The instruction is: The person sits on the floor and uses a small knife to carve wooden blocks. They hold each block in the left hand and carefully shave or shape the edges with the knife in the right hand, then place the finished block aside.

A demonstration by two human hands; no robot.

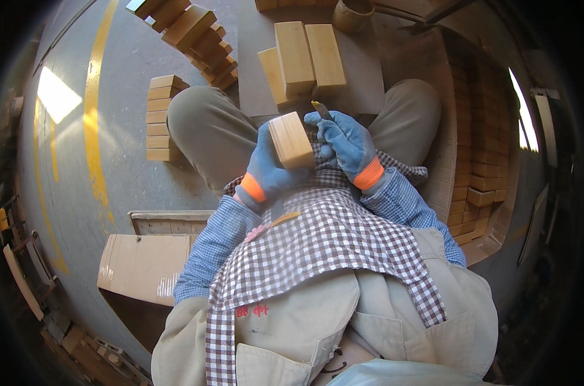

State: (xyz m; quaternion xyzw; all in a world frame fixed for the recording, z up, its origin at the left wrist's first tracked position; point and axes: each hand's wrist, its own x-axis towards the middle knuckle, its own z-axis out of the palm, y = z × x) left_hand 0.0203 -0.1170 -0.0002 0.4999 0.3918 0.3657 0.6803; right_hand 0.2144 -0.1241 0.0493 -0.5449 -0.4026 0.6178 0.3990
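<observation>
My left hand [264, 168], in a blue glove with an orange cuff, is closed around a pale wooden block [291, 140] above my lap. The block is tilted, with grooved lines along one side. Just to the right, my right hand [346, 143], gloved the same way, grips a small dark flat tool with a yellowish tip [320, 109]. The tip points up and away from me, apart from the block; the tool's exact kind is unclear. Beyond my hands, several wooden blocks [294, 58] rest on a grey-brown work surface [253, 29].
A brown cup-like container [352, 16] stands at the surface's far edge. Left of my knee is a stack of blocks [163, 119], with a taller, staggered stack [199, 38] behind it. At right, a large carton [441, 148] holds many blocks. A cardboard box [144, 264] sits lower left.
</observation>
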